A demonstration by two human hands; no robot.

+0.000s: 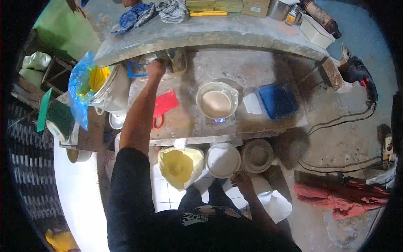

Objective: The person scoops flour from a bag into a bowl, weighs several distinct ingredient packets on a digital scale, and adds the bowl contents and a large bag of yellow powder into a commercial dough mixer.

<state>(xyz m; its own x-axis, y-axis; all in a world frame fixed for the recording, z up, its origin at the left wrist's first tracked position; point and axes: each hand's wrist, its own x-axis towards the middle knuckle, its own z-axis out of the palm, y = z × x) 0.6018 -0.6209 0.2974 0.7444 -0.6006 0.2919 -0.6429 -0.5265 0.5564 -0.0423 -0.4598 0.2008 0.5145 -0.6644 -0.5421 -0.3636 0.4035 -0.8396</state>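
My left hand (pixel 156 65) reaches to the back of the bench, just under the upper shelf's edge, fingers closed around something unclear above a clear plastic tub (pixel 177 64); a blue item (pixel 136 70) lies beside it. My right hand (pixel 240 181) is low, near the white lidded bucket (pixel 222 159), fingers curled on something I cannot make out. On the bench a bowl of pale beige material (pixel 216 105) sits on a digital scale (pixel 220 121), between a red card (pixel 167 101) with red scissors (pixel 158 121) and a white card (pixel 252 103) beside a blue tray (pixel 277 101).
A bucket with blue liner and yellow material (pixel 114 90) stands left. Below are a lined container of pale yellow material (pixel 172 166) and a round grey container (pixel 257 155). The concrete shelf (pixel 210 31) overhangs behind. A power tool (pixel 361 75) with cables and red cloth (pixel 336 195) are right.
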